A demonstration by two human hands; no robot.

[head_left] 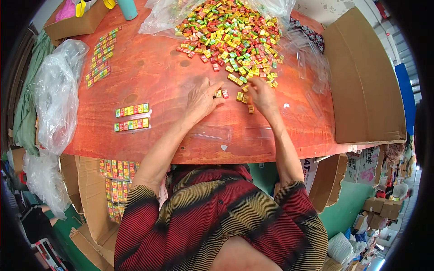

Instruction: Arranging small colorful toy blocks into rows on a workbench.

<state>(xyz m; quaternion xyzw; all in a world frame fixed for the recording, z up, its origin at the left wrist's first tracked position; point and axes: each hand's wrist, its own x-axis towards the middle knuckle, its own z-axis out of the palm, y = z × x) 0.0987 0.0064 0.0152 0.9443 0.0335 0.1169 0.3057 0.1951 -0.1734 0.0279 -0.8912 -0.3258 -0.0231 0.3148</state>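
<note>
Left hand (203,99): thumb and finger apart at a red box (225,94), can't tell if pinched. Right hand (263,95): grip hidden, can't tell. Loose boxes (239,96) between hands on table (158,77), near pile (226,31); stray knuckle could scatter them.

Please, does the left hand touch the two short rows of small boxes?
Apart: the head view shows red tabletop between the left hand and the two rows.

We see red, yellow and green boxes (230,38) upper centre, a reddish-orange worktop (158,86) mid-frame, a red-gold-black striped shirt (199,203) below.
</note>
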